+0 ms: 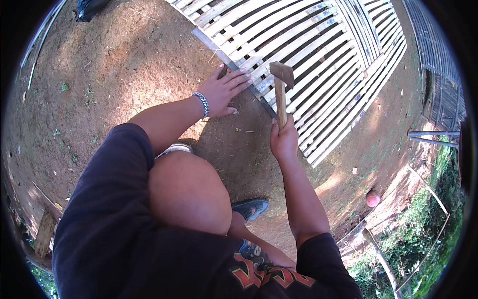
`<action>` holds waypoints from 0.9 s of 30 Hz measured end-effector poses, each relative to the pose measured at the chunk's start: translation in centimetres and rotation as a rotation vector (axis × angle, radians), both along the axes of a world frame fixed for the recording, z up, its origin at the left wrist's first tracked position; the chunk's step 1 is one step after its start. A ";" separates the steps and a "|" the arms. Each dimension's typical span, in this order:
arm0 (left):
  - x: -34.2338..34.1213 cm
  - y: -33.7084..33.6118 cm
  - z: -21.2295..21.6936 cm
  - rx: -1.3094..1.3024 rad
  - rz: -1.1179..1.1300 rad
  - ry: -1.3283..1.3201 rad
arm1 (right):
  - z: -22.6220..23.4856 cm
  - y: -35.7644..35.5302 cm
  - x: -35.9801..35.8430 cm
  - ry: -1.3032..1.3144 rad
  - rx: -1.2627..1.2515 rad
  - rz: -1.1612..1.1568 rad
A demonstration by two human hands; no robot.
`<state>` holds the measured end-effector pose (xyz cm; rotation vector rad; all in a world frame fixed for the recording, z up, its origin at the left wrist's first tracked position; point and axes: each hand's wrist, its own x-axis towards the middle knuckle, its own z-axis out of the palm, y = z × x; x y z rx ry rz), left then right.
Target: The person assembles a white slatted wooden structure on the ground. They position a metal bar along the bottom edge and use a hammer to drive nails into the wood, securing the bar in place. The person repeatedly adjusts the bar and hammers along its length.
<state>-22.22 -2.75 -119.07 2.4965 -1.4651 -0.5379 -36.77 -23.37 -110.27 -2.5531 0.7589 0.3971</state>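
A panel of pale bamboo slats (323,59) lies ahead of me, with narrow gaps between the strips and a dark strip (208,44) along its near edge. My left hand (223,94), a chain bracelet at its wrist, rests at this edge with its fingers stretched out and the fingertips on the strip. In my right hand (285,143) is a hammer (280,102), gripped low on its wooden handle. Its brown, worn head is raised and overlaps the slats from this view. I cannot make out a nail at the edge.
Bare brown soil (119,60) surrounds the panel. A reddish ball (372,198) lies at the right, near green plants (423,244) and thin poles. More slatted panels (440,55) stand at the far right. A dark bag (89,9) is at the top left. My sandalled foot (253,210) is below the panel.
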 end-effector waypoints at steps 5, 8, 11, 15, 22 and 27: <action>-0.2 0.1 -0.2 -0.013 0.003 -0.001 | 0.6 0.3 -0.1 0.076 0.038 0.016; -0.7 0.3 -0.2 -0.009 0.057 -0.007 | 0.9 0.6 0.3 -0.014 0.069 0.013; -0.4 0.4 0.7 0.038 0.086 -0.012 | 2.0 1.3 1.5 -0.058 0.104 -0.006; 0.2 0.4 0.9 0.036 0.041 -0.028 | 1.8 1.8 2.6 -0.127 0.123 0.021; 0.8 0.9 0.1 -0.025 -0.001 -0.037 | 2.0 2.2 3.3 -0.303 0.200 0.007; 1.0 0.7 -0.1 -0.027 -0.023 -0.031 | -0.6 -0.1 2.7 0.267 0.000 0.160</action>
